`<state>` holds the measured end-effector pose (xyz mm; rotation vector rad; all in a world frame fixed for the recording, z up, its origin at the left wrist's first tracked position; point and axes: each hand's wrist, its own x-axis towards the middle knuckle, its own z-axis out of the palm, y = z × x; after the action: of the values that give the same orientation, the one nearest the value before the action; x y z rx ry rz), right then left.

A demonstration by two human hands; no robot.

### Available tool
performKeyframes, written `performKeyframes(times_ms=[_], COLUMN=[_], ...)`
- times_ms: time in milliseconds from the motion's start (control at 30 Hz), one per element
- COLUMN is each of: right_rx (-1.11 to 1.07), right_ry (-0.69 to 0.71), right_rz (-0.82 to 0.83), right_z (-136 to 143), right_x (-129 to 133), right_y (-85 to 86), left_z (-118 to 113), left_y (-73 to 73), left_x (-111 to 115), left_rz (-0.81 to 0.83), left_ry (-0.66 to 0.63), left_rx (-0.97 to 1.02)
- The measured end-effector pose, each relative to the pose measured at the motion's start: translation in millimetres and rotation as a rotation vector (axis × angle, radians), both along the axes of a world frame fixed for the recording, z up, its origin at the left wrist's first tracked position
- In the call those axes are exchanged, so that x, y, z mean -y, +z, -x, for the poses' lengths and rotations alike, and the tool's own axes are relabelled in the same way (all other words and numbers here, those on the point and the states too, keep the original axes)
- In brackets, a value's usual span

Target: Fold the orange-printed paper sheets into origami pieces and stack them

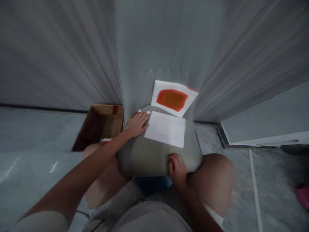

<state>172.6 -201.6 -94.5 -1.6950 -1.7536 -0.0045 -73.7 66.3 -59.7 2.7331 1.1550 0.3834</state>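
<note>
My left hand [138,124] lies with its fingers stretched out on the left side of a grey chair seat [145,158]. Beneath and beside those fingers, something thin and yellow-orange with white bits shows, mostly hidden. Just right of the fingertips a blank-looking white sheet of paper [166,129] is flat on the seat. Behind it a white card or booklet [175,98] with an orange-brown picture leans against the chair's backrest. My right hand [178,168] rests at the seat's front edge, fingers curled in, nothing visible in them; it does not touch the paper.
An open cardboard box [106,124] stands on the floor left of the chair. Grey curtains [60,58] hang behind. A white panel [270,119] is at the right, and a pink object [303,196] is at the right edge. My knees flank the seat.
</note>
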Motion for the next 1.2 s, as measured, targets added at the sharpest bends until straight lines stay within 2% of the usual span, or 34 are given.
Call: performKeyframes(times_ms=[233, 400, 567, 667, 800, 967, 1200], right_rx=[0.019, 0.012, 0.011, -0.002, -0.027, -0.024, -0.032], right_ry=[-0.016, -0.012, -0.010, -0.008, 0.014, 0.001, 0.003], right_rz=[-0.038, -0.034, -0.037, -0.032, -0.009, -0.033, -0.011], right_z=[1, 2, 2, 1, 0, 1, -1], right_x=[-1, -1, -2, -2, -1, 0, 0], right_y=[-1.3, 0.1, 1.3, 1.7, 3.2, 2.4, -1.3], left_z=[-1, -2, -5, -7, -9, -4, -7], left_y=[-2.8, 3.8, 9.2, 6.0, 1.0, -0.8, -2.7], left_x=[2, 8, 25, 30, 26, 20, 24], left_rz=[0.035, 0.003, -0.115, -0.051, 0.015, -0.005, -0.027], left_ry=[0.008, 0.032, 0.185, 0.198, 0.244, 0.201, 0.184], left_rx=[-0.038, -0.024, 0.022, 0.040, 0.075, -0.007, -0.031])
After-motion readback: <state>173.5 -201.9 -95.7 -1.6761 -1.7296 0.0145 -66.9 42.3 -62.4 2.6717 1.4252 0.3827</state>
